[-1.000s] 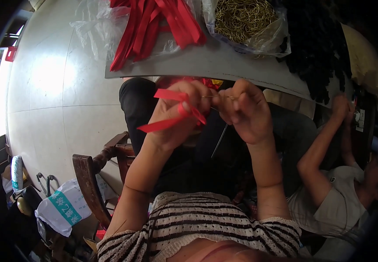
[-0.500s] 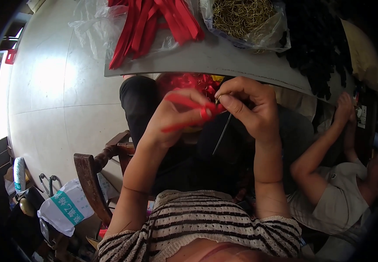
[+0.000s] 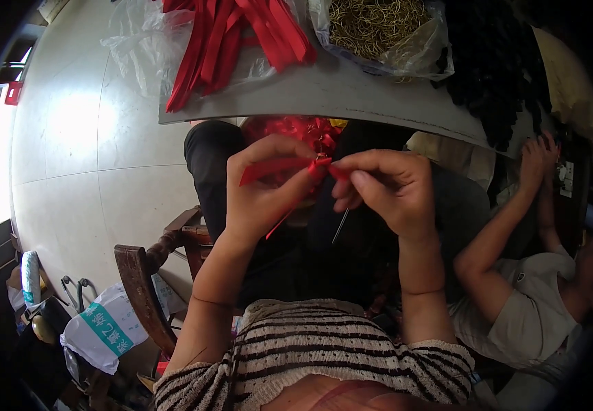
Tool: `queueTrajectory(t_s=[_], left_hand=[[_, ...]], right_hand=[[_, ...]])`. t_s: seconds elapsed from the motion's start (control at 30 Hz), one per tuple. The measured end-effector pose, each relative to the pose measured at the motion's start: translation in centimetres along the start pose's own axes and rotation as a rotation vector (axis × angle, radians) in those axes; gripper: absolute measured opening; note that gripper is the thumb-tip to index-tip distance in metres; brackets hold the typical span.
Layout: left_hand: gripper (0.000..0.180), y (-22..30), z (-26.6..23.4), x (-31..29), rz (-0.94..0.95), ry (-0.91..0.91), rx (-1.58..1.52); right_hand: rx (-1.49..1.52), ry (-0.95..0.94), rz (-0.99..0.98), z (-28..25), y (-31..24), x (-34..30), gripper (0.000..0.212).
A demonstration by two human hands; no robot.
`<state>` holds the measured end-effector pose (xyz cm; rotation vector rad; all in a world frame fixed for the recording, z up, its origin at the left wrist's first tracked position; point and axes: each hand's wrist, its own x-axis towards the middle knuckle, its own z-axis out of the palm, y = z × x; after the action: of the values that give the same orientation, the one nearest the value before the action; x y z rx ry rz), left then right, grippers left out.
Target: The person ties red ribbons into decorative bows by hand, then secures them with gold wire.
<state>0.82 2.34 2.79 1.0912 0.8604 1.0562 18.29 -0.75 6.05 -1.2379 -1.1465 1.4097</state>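
A folded red ribbon (image 3: 272,169) is pinched between the thumb and forefinger of my left hand (image 3: 255,195), its loose end trailing back over that hand. At the top of the fold a small gold-coloured piece (image 3: 322,155) shows, too small to make out fully. My right hand (image 3: 396,188) grips the red ribbon's other side with its fingertips, close to the left thumb. A thin metal rod (image 3: 340,226) slants down from beneath the right fingers, apparently tucked among them; its upper end is hidden.
Below the grey table's edge (image 3: 255,115) sits a container of red ribbon pieces (image 3: 286,129). On top lie long red ribbons (image 3: 211,55), a plastic bag of gold cords (image 3: 379,31) and a black pile (image 3: 495,75). A wooden chair (image 3: 135,274) stands left; another person (image 3: 529,294) works at right.
The right fingertips have moved from the gold piece by the rod onto the red ribbon. The rod now hangs lower under the right fingers. My left hand has shifted slightly left.
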Motion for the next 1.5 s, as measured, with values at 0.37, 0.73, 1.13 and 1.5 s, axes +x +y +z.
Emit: queueTrajectory(t_s=[0.37,0.73,1.13,1.5], left_hand=[[0.017,-0.3,-1.5,0.3,-0.106,-0.492,-0.284],[0.014,-1.1,-0.2,0.2,0.125,-0.15,-0.022],[0.02,0.2,0.6,0.4,0.298,-0.111,0.21],[0.013,0.2,0.2,-0.8,-0.127,-0.089,-0.265]], right_hand=[[-0.36,-0.235,-0.229,-0.5,-1.7,0.4,0.008],[-0.417,0.034,-0.466,0.6,-0.4,0.3,0.013],[-0.158,0.127,-0.468,-0.2,1.4,0.6,0.011],[0.091,-0.04,-0.236,-0.3,1.9,1.3,0.023]])
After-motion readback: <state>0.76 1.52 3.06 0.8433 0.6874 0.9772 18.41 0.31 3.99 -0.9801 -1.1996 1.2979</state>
